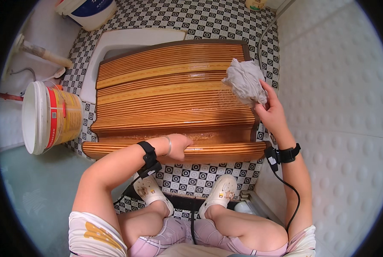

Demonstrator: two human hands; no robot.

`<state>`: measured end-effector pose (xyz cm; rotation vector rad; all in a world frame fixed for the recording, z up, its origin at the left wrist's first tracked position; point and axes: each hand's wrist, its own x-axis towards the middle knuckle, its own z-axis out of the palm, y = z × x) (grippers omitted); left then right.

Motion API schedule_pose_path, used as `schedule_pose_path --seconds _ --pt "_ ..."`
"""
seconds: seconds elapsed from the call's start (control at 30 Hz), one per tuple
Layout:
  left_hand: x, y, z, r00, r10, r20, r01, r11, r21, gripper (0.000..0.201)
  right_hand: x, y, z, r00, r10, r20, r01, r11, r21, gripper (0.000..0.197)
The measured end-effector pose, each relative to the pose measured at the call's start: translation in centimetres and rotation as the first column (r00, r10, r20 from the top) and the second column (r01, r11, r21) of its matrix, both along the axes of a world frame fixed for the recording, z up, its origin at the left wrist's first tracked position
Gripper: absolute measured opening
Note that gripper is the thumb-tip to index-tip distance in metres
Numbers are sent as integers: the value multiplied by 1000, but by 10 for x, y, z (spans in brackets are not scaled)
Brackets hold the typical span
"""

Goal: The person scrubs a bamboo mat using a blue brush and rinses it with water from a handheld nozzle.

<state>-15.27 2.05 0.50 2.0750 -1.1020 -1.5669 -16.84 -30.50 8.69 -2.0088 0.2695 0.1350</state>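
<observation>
A large brown panel [165, 100] with ridged stripes and two yellowish bands lies across the tiled floor before me. It looks wet, and its near side forms a trough and a raised, rounded edge. My left hand [178, 146] is closed over that near edge, fingers partly hidden behind it. In my right hand [272, 110], held above the panel's right side, is a crumpled greyish-white cloth [245, 81], pinched between thumb and fingers. Whether the cloth touches the panel, I cannot tell.
A white bucket with a yellow and red label [36, 120] tilts at left. Another bucket [93, 13] stands far left. Partly under the panel is a white basin [142, 34]. A grey hose [261, 38] runs beside the white right wall [328, 107]. Pipes [41, 52] jut out at left.
</observation>
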Motion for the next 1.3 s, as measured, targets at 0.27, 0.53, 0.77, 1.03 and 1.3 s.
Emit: schedule_pose_path --seconds 0.27,0.53,0.77,1.03,1.3 --pt "7 -2 -4 999 30 23 -31 999 19 70 4 12 -16 993 -78 84 54 964 261 66" --pt "6 12 -32 919 332 213 -325 943 -69 55 16 39 -22 998 36 57 -53 939 340 67" --pt "25 2 -50 872 479 102 -486 872 61 50 16 71 -40 999 -30 -10 32 907 419 68" --pt "12 51 -44 623 555 551 -695 715 66 57 10 100 -42 997 -54 -47 71 872 484 69" --pt "35 62 -18 514 781 354 -761 606 -232 37 6 127 -102 953 75 294 -122 982 142 72"
